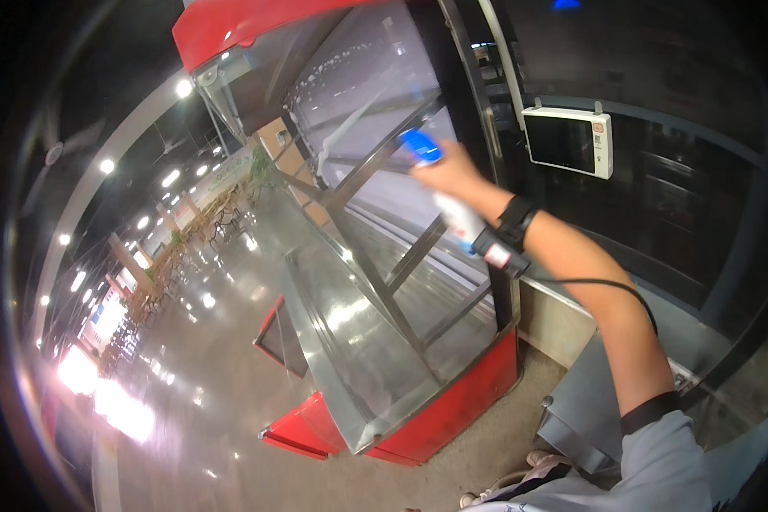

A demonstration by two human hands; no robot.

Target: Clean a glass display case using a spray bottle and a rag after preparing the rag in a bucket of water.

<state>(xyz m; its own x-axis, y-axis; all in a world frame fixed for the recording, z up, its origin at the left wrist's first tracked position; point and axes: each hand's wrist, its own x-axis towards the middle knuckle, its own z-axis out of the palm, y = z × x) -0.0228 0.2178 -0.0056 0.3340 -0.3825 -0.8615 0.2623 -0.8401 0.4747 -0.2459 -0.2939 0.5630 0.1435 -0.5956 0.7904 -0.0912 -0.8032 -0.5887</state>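
My right hand reaches up and is closed around a spray bottle with a blue trigger head and a white body. The bottle is held in front of a clear panel of a red and stainless steel stall cart. White spots and streaks show on the panel's upper part. A black strap circles my right wrist, and a dark device with a cable sits by it. Only a sliver of skin at the bottom edge may belong to my left hand; its fingers are hidden.
A steel counter and metal frame bars lie below my hand. Cardboard boxes are stacked behind the frame. A white-framed screen hangs at right, above a grey metal cabinet. An open red door juts over the floor.
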